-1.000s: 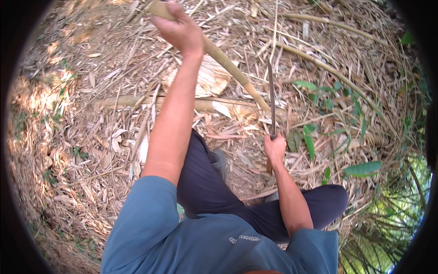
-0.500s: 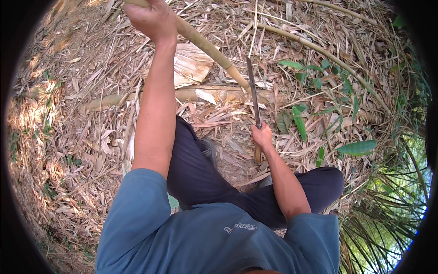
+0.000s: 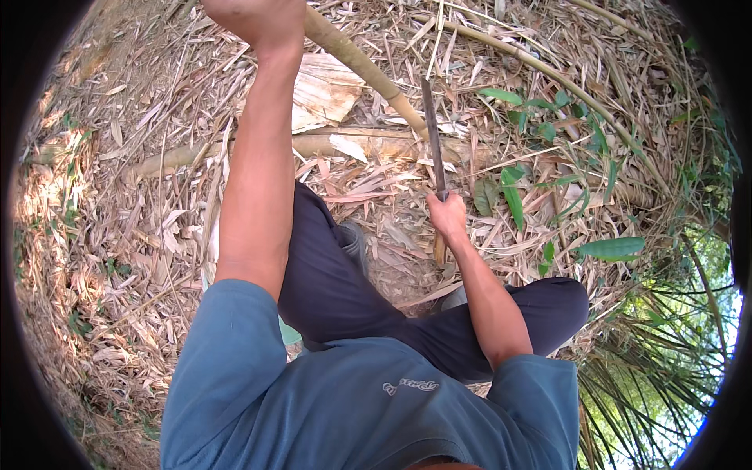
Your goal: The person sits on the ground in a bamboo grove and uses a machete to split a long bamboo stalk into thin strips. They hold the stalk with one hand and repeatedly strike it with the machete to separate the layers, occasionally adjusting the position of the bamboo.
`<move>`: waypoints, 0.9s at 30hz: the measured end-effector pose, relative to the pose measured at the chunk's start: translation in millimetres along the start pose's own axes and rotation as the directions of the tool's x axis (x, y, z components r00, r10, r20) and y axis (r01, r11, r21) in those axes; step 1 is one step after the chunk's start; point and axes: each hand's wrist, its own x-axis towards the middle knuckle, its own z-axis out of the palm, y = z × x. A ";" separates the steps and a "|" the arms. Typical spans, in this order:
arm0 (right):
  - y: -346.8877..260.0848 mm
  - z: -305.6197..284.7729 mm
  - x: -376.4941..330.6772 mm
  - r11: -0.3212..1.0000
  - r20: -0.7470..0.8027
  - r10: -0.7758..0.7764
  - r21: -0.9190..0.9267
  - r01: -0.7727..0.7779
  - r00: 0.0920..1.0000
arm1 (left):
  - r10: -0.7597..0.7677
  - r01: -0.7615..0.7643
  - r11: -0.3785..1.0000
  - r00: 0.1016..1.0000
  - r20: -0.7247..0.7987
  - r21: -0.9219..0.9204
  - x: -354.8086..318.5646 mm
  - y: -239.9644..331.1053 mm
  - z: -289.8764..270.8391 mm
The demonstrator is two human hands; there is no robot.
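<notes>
We are holding our hands well apart. We are extending the left arm far forward, nearly straight, the left hand (image 3: 254,19) at the upper edge beside a pole (image 3: 364,66); its fingers are lying out of view, so we cannot tell its grip. We are slanting the right forearm forward and inward, the right hand (image 3: 448,215) wrapped around the handle of a long knife (image 3: 434,133), whose blade is pointing away from us. The pole is sloping down rightward, its lower end lying at a crosswise log (image 3: 317,146), just beside the blade; we cannot tell whether they are touching. Farther out, a pale sheath (image 3: 325,90), a thin stalk (image 3: 548,70) and green leaves (image 3: 611,248) are lying among dry litter (image 3: 141,258).
</notes>
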 end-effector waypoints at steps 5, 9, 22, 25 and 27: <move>-0.1 -0.6 -1.0 0.998 -0.008 -0.032 -0.051 0.031 0.999 | 0.043 -0.043 0.999 0.999 -0.024 0.010 5.9 -5.4 -1.0; -1.2 2.7 -1.0 0.989 -0.031 -0.045 -0.143 0.040 0.999 | 0.065 -0.064 0.994 0.998 -0.013 0.085 9.1 -9.5 -9.9; -16.2 1.0 4.9 0.965 -0.125 -0.189 -0.207 0.160 0.974 | -0.027 0.027 1.000 1.000 -0.004 -0.005 -0.5 -5.4 8.4; 7.7 10.8 28.3 0.971 -0.075 -0.234 -0.070 0.229 0.969 | -0.010 0.008 0.999 0.999 -0.053 -0.053 -13.8 -2.4 32.6; 8.2 11.2 22.3 0.978 -0.020 -0.203 -0.052 0.202 0.979 | -0.168 0.179 0.967 0.983 0.074 -0.181 -18.7 -9.6 26.5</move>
